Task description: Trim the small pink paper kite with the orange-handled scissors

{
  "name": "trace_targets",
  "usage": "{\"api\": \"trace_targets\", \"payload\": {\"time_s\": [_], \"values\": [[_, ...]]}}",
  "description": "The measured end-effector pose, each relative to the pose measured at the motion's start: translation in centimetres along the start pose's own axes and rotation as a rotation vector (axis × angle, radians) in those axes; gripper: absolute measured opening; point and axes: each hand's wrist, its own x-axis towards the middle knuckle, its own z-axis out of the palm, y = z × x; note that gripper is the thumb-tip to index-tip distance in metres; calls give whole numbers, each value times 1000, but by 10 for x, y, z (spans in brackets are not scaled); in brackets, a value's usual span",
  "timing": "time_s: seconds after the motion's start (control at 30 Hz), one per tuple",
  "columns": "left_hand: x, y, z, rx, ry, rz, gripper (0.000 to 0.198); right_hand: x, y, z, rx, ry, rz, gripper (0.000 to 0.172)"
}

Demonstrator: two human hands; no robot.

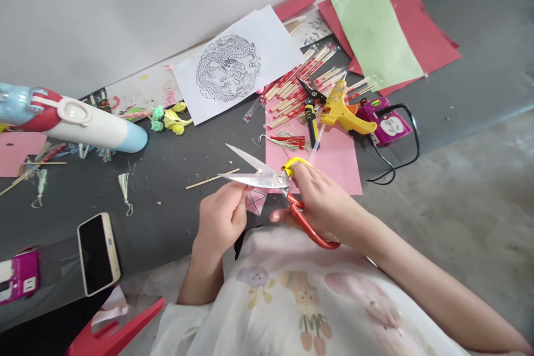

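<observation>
My right hand [321,200] was closed through the red and yellow loops of the scissors [271,181], thumb in the yellow loop, other fingers around the red one; the blades stood wide open, pointing left. My left hand [221,217] pinched a small folded pink paper piece [256,200] between thumb and fingers, just under the pivot and between both hands, above the near edge of the dark table [175,206]. The paper showed fold lines; I could not tell whether any cut had been made in it, and no offcuts were visible beneath it. Judgement: folding appeared done, trimming at most just begun. Beyond the scissors lay a pink sheet [337,161], a yellow glue gun [342,111], red-and-white sticks [292,94] and a dragon print [229,69]. A phone [98,253] lay to my left.
</observation>
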Motion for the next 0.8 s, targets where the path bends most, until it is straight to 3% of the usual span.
{"api": "trace_targets", "payload": {"time_s": [0.47, 0.8], "values": [[-2, -5, 7, -34, -85, -17, 19, 1, -1, 2, -82, -78, 187, 35], [0, -1, 9, -89, -91, -41, 17, -2, 0, 2, -140, -86, 221, 28]]}}
